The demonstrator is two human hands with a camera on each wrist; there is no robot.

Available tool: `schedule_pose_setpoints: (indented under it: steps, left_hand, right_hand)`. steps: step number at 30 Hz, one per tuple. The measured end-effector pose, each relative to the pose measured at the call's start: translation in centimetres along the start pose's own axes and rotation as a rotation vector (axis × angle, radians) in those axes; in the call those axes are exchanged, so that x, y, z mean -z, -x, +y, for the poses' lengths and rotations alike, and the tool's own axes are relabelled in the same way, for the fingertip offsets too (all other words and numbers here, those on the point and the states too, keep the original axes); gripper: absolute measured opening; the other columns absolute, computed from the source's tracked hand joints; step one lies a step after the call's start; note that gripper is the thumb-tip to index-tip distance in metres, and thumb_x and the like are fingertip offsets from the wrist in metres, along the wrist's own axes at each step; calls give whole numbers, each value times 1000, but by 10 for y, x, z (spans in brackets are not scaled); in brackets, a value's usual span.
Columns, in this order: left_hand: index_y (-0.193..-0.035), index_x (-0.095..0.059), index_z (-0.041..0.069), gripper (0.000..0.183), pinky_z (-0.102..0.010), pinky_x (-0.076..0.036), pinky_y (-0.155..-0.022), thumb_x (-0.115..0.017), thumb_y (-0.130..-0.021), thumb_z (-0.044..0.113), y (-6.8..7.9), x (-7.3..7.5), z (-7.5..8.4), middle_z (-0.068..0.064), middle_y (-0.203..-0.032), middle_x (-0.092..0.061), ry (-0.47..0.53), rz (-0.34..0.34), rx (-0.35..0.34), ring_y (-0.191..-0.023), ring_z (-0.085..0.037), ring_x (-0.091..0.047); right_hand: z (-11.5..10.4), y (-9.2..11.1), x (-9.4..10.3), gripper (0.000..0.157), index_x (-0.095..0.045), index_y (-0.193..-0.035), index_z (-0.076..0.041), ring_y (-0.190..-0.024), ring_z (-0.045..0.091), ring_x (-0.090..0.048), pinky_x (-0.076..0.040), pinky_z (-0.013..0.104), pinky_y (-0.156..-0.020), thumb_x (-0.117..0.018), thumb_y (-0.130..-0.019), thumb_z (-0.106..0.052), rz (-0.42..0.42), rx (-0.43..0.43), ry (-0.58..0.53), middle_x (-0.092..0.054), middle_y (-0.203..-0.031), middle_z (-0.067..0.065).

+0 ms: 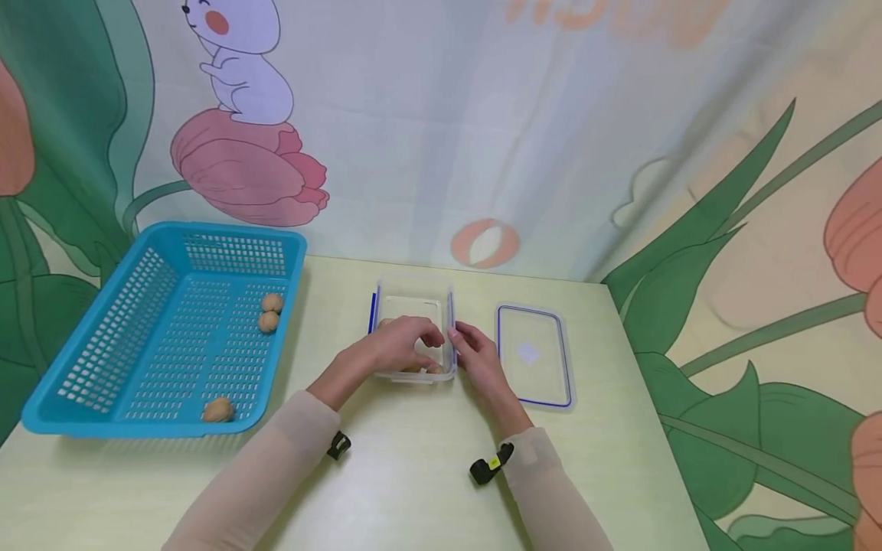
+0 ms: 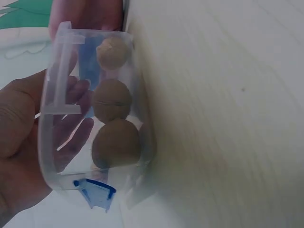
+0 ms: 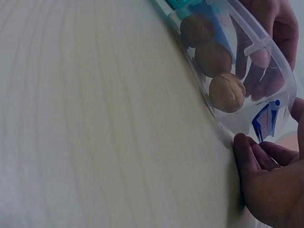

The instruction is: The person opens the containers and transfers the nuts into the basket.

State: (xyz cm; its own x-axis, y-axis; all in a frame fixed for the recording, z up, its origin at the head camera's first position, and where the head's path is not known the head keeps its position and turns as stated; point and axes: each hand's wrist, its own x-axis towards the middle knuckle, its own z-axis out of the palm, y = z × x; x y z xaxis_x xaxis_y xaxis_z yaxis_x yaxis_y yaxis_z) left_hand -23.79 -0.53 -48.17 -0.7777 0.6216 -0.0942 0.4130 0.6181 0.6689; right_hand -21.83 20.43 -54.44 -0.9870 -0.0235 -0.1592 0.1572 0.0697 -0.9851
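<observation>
A clear plastic box (image 1: pixel 451 306) with blue latches stands on the table, its top open. Inside lie several walnuts; a row of them, including one walnut (image 2: pixel 112 100), shows through the near wall. My left hand (image 1: pixel 403 344) reaches over the rim into the box. Its fingers are spread loosely above the walnuts, with nothing between them, as the left wrist view shows. At the box's right wall is my right hand (image 1: pixel 478 360), its thumb and fingertips touching the outside. In the right wrist view those fingers lie close by a hanging blue latch (image 3: pixel 267 121).
A blue perforated basket (image 1: pixel 165 428) sits at the left with a few walnuts (image 1: pixel 218 410) in it. To the right of the box, a clear lid (image 1: pixel 534 375) with a blue seal lies flat. A printed curtain (image 1: pixel 413 153) hangs behind the table (image 1: pixel 413 474).
</observation>
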Motion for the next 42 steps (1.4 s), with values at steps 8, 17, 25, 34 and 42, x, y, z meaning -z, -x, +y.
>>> schedule_pose_setpoints:
  steps: [8, 17, 25, 34, 42]
  left_hand:
    - [-127, -74, 8, 36, -41, -52, -107, -83, -95, 21, -5, -9, -8, -3, -123, -75, 7, -66, -39, -117, -21, -68]
    - [-125, -77, 8, 30, -38, -55, -104, -81, -95, 13, -9, -14, -7, -4, -119, -77, -10, -110, -63, -113, -21, -70]
    - [-119, -80, 13, 23, -33, -56, -97, -81, -96, 13, -10, -13, -9, 4, -109, -77, 21, -127, -68, -103, -18, -69]
    - [-119, -78, 11, 24, -33, -56, -95, -82, -95, 13, -11, -15, -10, 3, -108, -75, 24, -65, -58, -101, -14, -67]
    - [-124, -74, 6, 31, -35, -56, -97, -81, -95, 13, -10, -11, -7, 0, -112, -74, 61, 12, -51, -104, -16, -68]
  right_hand:
    - [0, 0, -2, 57, -56, -150, -3, -133, 26, -57, -54, 40, -106, -67, -106, -37, 10, -10, 11, -60, -148, 19]
    - [0, 1, 0, 58, -59, -148, -5, -130, 25, -59, -54, 38, -104, -70, -104, -40, 13, 0, 13, -63, -144, 17]
    - [0, 1, -1, 57, -59, -148, -5, -127, 25, -61, -56, 34, -99, -69, -104, -41, 23, 16, 44, -65, -141, 17]
    - [1, 0, -1, 56, -59, -148, -5, -127, 26, -62, -56, 36, -100, -67, -105, -40, 28, 17, 42, -66, -141, 16]
    - [1, 0, -3, 56, -58, -149, -4, -129, 27, -61, -57, 37, -101, -67, -106, -39, 26, 15, 54, -66, -140, 17]
